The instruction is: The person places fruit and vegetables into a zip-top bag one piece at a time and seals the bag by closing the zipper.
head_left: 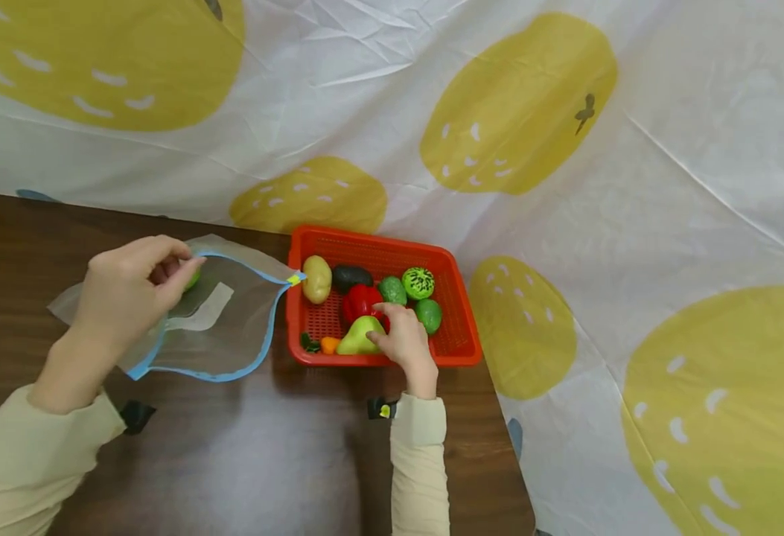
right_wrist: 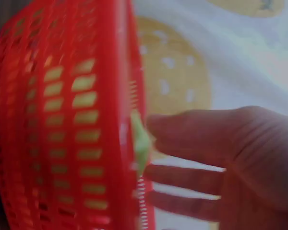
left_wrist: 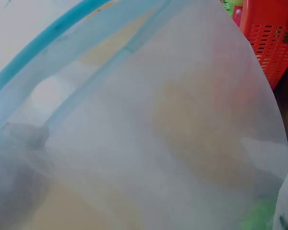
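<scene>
Perhaps the pear [head_left: 358, 339] slips, because the right hand [head_left: 406, 339] has parted fingers; the left hand [head_left: 126, 286] pinches the bag [head_left: 247, 324].

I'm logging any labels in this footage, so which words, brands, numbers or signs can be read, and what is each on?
None can be read in any view.
Pale strip at the clear bag: no lettering can be made out.
Yellow mark on the black piece by the right cuff: too small to tell.
Green ball in the red basket: dark patterning, no readable text.
</scene>
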Available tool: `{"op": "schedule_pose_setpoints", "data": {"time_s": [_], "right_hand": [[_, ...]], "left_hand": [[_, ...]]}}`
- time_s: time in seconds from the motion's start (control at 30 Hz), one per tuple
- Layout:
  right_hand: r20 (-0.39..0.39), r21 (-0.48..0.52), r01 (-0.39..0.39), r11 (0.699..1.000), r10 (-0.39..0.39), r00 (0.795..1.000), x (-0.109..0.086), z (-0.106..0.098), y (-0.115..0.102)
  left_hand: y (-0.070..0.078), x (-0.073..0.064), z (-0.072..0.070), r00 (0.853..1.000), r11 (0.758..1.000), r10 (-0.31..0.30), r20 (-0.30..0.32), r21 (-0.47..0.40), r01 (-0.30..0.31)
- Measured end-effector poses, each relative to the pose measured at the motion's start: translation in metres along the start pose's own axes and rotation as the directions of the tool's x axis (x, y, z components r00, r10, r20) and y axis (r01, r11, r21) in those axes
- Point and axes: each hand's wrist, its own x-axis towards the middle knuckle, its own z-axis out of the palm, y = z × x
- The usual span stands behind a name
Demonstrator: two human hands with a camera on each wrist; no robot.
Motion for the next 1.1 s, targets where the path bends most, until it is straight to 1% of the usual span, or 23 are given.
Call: {"op": "schedule_pose_setpoints", "data": {"time_s": [0.03,0.07,0.1,0.13,0.2,0.27,0.33,0.4,0.5,0.57,0.63,0.67,0.7,0.73,0.77,0.8,0.83,0.9,0.93,0.97,1.0,1.1], "right_hand": [[0.078,-0.012,-0.005,1.000,0.006,0.997,0.004,0.000,0.003],[0.148,-0.027,-0.008,1.000,0.012,0.989,0.007,0.001,0.005],[0.205,-0.035,-0.016,0.999,0.023,0.978,0.011,0.003,0.006],[0.246,-0.052,-0.016,0.999,0.028,0.969,0.014,0.005,0.007],[0.301,-0.073,-0.021,0.997,0.042,0.953,0.020,0.008,0.007],[0.324,-0.101,-0.033,0.994,0.064,0.944,0.024,0.011,0.007],[0.327,-0.127,-0.033,0.991,0.073,0.942,0.029,0.012,0.006],[0.324,-0.131,-0.043,0.990,0.084,0.942,0.032,0.014,0.008],[0.280,-0.105,-0.037,0.994,0.065,0.958,0.031,0.016,0.016],[0.214,-0.042,-0.043,0.998,0.051,0.975,0.025,0.018,0.023],[0.122,0.076,-0.043,0.996,0.033,0.992,0.016,0.018,0.025],[0.071,0.162,-0.034,0.986,0.022,0.997,0.010,0.018,0.024],[0.017,0.267,-0.011,0.964,0.006,1.000,0.005,0.018,0.023],[-0.038,0.383,0.031,0.923,-0.018,0.999,-0.001,0.019,0.020],[-0.092,0.497,0.088,0.864,-0.049,0.995,-0.006,0.019,0.016],[-0.140,0.605,0.148,0.783,-0.078,0.987,-0.011,0.021,0.011],[-0.186,0.688,0.206,0.696,-0.105,0.977,-0.015,0.022,0.006],[-0.263,0.793,0.298,0.531,-0.142,0.954,-0.020,0.027,-0.002],[-0.299,0.819,0.331,0.468,-0.144,0.943,-0.022,0.030,-0.006],[-0.331,0.833,0.355,0.425,-0.132,0.934,-0.023,0.032,-0.009],[-0.359,0.844,0.371,0.388,-0.106,0.927,-0.024,0.035,-0.011],[-0.419,0.868,0.397,0.300,0.012,0.908,-0.025,0.043,-0.015]], "left_hand": [[0.000,-0.002,0.000,1.000,1.000,0.007,0.008,-0.006,-0.007],[0.000,-0.003,0.001,1.000,1.000,0.016,0.015,-0.015,-0.016],[0.000,-0.005,0.002,0.999,1.000,0.025,0.027,-0.013,-0.025],[0.000,-0.007,0.003,0.999,0.999,0.033,0.033,-0.014,-0.032],[0.001,-0.010,0.005,0.998,0.999,0.045,0.038,-0.012,-0.045],[0.002,-0.012,0.007,0.998,0.999,0.051,0.034,-0.005,-0.051],[0.002,-0.012,0.009,0.999,0.999,0.048,0.020,-0.004,-0.048],[0.002,-0.011,0.010,0.999,0.999,0.043,0.005,-0.013,-0.043],[0.002,-0.011,0.012,0.999,0.999,0.035,-0.008,-0.027,-0.035],[0.002,-0.011,0.012,0.999,0.999,0.032,-0.011,-0.033,-0.032],[0.002,-0.012,0.012,1.000,0.999,0.031,-0.007,-0.035,-0.031],[0.003,-0.012,0.012,1.000,0.999,0.030,-0.003,-0.034,-0.030],[0.003,-0.013,0.012,1.000,0.999,0.031,0.000,-0.031,-0.031],[0.003,-0.014,0.012,1.000,0.999,0.030,0.004,-0.032,-0.030],[0.003,-0.014,0.012,1.000,0.999,0.028,0.007,-0.035,-0.028],[0.003,-0.015,0.012,1.000,0.999,0.028,0.011,-0.036,-0.027],[0.003,-0.015,0.012,1.000,0.999,0.027,0.014,-0.036,-0.027],[0.004,-0.016,0.013,1.000,0.999,0.023,0.011,-0.042,-0.022],[0.005,-0.016,0.013,1.000,0.999,0.019,0.006,-0.044,-0.018],[0.005,-0.016,0.013,1.000,0.999,0.017,0.002,-0.043,-0.017],[0.005,-0.016,0.013,1.000,0.999,0.016,-0.003,-0.039,-0.016],[0.006,-0.017,0.013,1.000,0.999,0.007,-0.016,-0.032,-0.008]]}}
